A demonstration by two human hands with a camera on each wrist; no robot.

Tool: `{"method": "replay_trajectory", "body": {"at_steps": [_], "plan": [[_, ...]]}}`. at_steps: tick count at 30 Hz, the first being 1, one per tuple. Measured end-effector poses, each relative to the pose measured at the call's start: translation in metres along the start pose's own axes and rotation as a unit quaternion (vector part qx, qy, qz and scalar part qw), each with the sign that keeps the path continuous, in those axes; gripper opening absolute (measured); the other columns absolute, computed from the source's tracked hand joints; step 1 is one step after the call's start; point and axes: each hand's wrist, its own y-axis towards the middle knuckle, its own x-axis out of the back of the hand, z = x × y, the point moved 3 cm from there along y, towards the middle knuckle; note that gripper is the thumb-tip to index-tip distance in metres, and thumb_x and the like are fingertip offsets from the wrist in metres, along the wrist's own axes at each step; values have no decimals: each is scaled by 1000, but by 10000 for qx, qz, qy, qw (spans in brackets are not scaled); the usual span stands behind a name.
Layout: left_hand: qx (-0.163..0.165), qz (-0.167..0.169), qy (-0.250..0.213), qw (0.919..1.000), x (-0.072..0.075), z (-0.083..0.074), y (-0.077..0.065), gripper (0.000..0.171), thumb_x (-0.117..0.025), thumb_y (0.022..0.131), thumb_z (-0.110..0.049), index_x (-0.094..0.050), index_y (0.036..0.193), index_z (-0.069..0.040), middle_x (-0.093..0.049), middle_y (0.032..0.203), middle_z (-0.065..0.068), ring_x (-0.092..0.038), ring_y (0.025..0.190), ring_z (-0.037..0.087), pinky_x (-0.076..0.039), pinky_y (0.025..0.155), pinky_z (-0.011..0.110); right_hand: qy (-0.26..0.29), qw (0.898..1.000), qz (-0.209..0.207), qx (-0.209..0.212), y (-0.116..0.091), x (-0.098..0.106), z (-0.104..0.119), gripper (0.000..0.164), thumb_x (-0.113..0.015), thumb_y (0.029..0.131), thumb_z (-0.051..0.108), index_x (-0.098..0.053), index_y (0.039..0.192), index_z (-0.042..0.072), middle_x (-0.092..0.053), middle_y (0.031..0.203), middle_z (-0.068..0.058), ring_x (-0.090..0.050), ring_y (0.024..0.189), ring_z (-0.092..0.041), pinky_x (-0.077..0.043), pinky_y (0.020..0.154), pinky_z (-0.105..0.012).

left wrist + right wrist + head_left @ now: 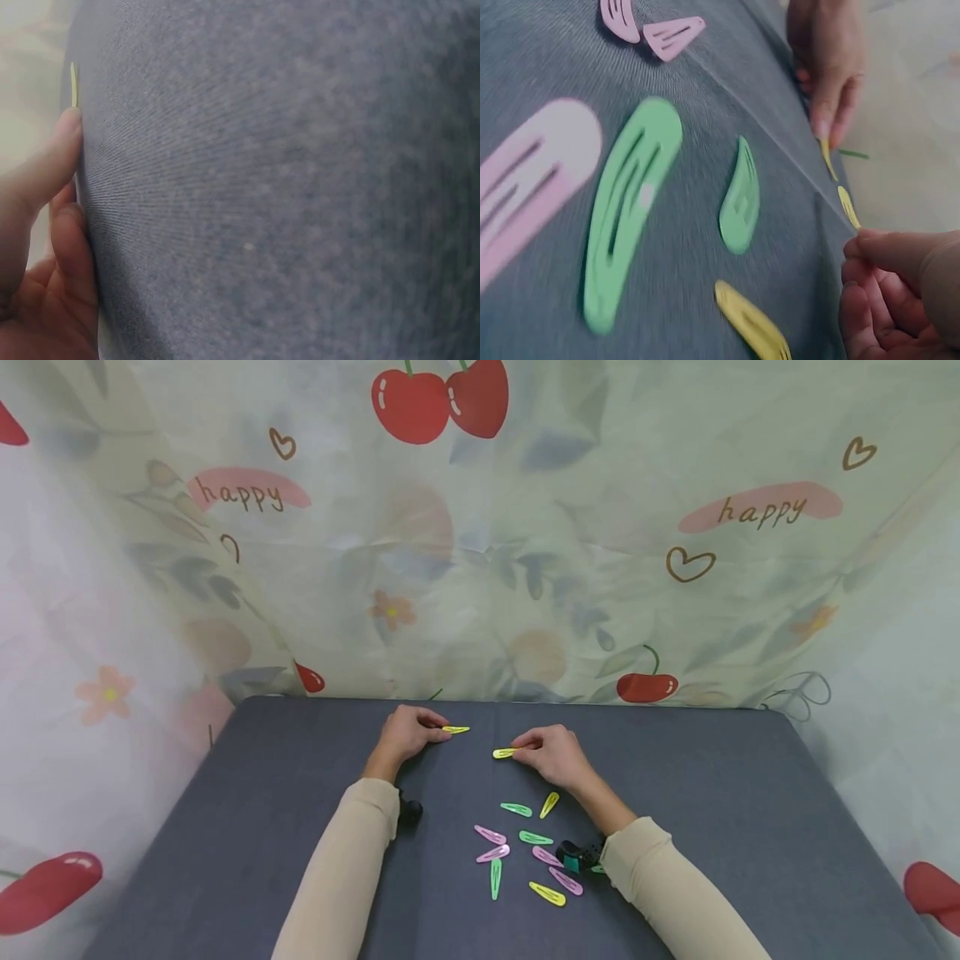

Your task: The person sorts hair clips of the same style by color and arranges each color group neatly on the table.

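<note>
Near the far edge of the table, my left hand [408, 731] pinches a yellow snap hair clip [457, 729] by its left end, between thumb and fingers. Slightly nearer and to the right, my right hand [553, 754] pinches a second yellow hair clip [503, 753] by its right end. The free ends of the two clips point toward each other with a gap of table between them. In the right wrist view, the right thumb [900, 251] lies along the end of its clip. The left wrist view shows the left thumb [56, 157] with its clip's thin edge beyond the tip.
Several green, pink and yellow hair clips lie scattered nearer me, among them a green clip [516, 809], a yellow clip [549, 805] and a pink clip [491, 835]. My right forearm partly covers one green clip. A printed curtain [480, 635] hangs behind the grey table [300, 793].
</note>
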Motion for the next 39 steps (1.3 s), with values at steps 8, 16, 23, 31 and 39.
{"method": "replay_trajectory", "body": {"at_steps": [8, 16, 23, 31, 39], "plan": [[18, -55, 23, 10000, 1, -3, -2, 21, -84, 86, -26, -82, 106, -20, -77, 107, 3, -65, 103, 25, -49, 97, 44, -96, 9998, 124, 98, 17, -27, 19, 9, -80, 88, 18, -81, 96, 14, -77, 88, -1, -65, 75, -9, -51, 67, -25], [-22, -38, 83, 10000, 1, -2, 0, 23, -85, 85, -29, -82, 106, -21, -78, 105, 2, -66, 103, 25, -48, 98, 45, -276, 9981, 358, 424, 24, -49, 37, 7, -79, 89, 19, -81, 94, 14, -78, 85, 0, -66, 71, -7, -51, 65, -24], [-19, -54, 58, 10000, 1, 0, 0, 22, -85, 85, -30, -82, 105, -22, -78, 105, 2, -66, 105, 26, -48, 99, 46, -527, 9965, 349, 547, 28, -64, 47, 7, -81, 88, 24, -81, 89, 16, -78, 81, 2, -63, 65, -6, -50, 62, -24], [-2, -82, 35, 10000, 0, 0, 0, 23, -85, 84, -31, -82, 106, -22, -79, 105, 1, -66, 106, 26, -48, 100, 46, -751, 9963, 348, 224, 31, -71, 51, 13, -80, 90, 31, -81, 89, 18, -76, 82, 5, -61, 66, -8, -48, 63, -27], [-5, -96, 61, 9999, 1, 1, -1, 22, -84, 85, -31, -82, 105, -23, -79, 105, 1, -66, 107, 26, -48, 100, 46, -842, 9954, 380, 243, 29, -72, 52, 14, -79, 90, 32, -80, 91, 19, -75, 85, 4, -62, 69, -10, -50, 68, -29]]}}
